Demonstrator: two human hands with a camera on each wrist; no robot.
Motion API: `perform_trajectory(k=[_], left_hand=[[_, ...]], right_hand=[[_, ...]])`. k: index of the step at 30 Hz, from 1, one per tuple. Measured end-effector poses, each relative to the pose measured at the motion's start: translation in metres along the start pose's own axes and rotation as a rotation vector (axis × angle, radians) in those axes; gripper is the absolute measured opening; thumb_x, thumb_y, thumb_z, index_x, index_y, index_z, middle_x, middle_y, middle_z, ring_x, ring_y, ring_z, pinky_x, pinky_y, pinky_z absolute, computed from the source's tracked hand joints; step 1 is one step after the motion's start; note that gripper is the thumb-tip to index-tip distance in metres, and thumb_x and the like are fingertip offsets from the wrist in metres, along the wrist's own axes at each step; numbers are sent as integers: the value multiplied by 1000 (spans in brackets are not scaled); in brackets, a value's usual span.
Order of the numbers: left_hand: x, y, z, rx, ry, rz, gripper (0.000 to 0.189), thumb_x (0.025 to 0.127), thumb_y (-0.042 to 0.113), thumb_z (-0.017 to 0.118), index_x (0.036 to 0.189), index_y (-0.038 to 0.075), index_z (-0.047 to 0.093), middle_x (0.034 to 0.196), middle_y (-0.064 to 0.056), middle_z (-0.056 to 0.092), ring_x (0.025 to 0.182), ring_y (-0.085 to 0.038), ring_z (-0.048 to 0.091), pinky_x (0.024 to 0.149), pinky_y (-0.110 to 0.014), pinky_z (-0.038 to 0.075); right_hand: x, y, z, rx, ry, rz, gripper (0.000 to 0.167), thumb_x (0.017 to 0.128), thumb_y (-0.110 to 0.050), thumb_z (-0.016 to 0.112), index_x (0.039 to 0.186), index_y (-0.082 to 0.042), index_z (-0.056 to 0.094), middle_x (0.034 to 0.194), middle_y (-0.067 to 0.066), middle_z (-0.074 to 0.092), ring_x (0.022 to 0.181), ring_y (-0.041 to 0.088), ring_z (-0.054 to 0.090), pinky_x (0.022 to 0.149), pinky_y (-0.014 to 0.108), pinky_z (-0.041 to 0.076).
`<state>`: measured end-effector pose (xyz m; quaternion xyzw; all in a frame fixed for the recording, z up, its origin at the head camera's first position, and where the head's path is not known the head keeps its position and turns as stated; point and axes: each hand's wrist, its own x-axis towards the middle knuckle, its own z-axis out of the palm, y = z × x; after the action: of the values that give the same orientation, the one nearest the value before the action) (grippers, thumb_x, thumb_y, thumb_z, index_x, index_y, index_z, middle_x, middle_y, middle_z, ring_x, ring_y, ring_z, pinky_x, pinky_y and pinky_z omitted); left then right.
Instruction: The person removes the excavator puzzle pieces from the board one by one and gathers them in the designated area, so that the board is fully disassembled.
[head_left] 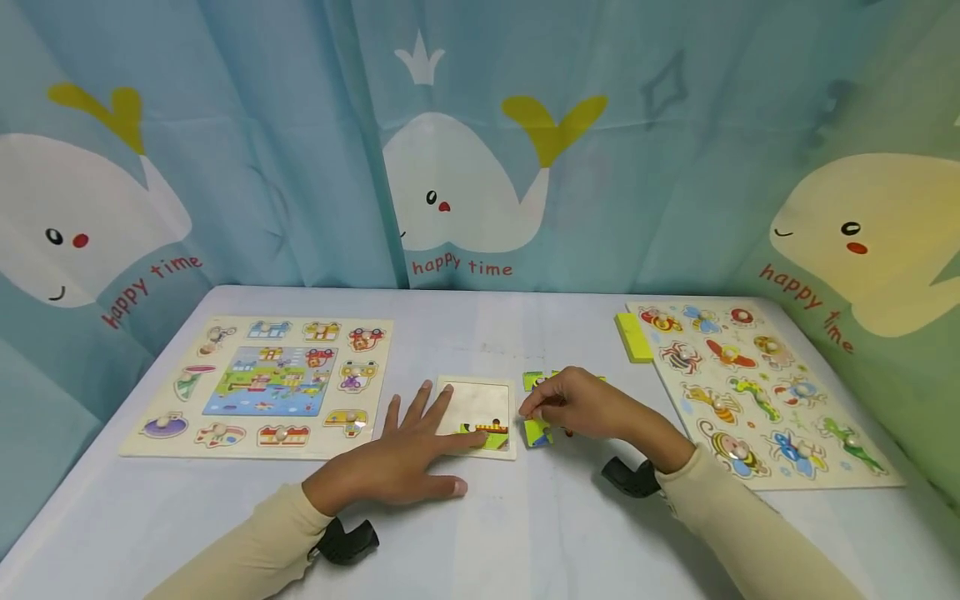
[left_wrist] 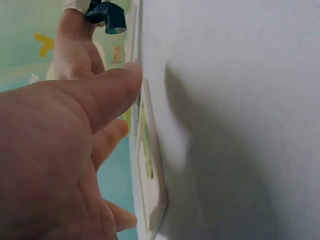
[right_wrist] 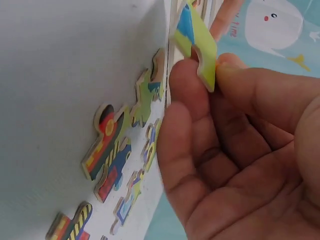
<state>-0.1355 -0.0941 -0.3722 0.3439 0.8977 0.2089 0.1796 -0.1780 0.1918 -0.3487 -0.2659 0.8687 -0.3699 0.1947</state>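
Note:
My left hand [head_left: 401, 458] is spread flat with its fingers apart, over the left side of a small wooden puzzle tray [head_left: 477, 381]. Its index fingertip rests on jigsaw pieces [head_left: 495, 442] lying in the tray's lower right corner. Just right of the tray, my right hand [head_left: 588, 404] pinches a green jigsaw piece [right_wrist: 207, 42] with a blue patch between thumb and fingers, and the piece tilts above the table. In the left wrist view, the left thumb [left_wrist: 117, 90] hides part of the tray.
Several loose jigsaw pieces [right_wrist: 107, 145] lie beside and partly under the right hand. A vehicle knob puzzle board [head_left: 180, 385] is on the left, an insect knob board [head_left: 750, 392] on the right. A yellow-green block [head_left: 634, 337] touches the insect board's corner. A whale-print curtain [head_left: 300, 150] stands behind.

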Motion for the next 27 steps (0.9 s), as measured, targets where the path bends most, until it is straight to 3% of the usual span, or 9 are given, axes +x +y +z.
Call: perform_trajectory(k=[7, 18, 27], left_hand=[[6, 5, 5, 17, -64, -12, 64, 92, 51, 61, 150, 38, 37, 161, -17, -8, 142, -37, -22, 106, -65, -10], [10, 8, 8, 38, -99, -39, 63, 93, 52, 59, 150, 41, 35, 161, -14, -10, 141, -38, -23, 106, -65, -8], [10, 7, 8, 43, -121, -32, 63, 93, 52, 57, 150, 42, 34, 161, -15, -11, 141, -38, -24, 106, -66, -8]], right_hand=[[-4, 1, 1, 65, -43, 7, 8, 89, 1, 67, 95, -2, 72, 85, 2, 69, 72, 14, 56, 61, 23, 47], [-6, 1, 4, -55, -8, 12, 9, 86, 3, 69, 90, -4, 70, 80, -4, 65, 73, 12, 57, 65, 25, 49], [-6, 2, 3, -63, 9, 1, 11, 84, 3, 71, 91, -6, 70, 79, -2, 60, 73, 13, 55, 64, 24, 47]])
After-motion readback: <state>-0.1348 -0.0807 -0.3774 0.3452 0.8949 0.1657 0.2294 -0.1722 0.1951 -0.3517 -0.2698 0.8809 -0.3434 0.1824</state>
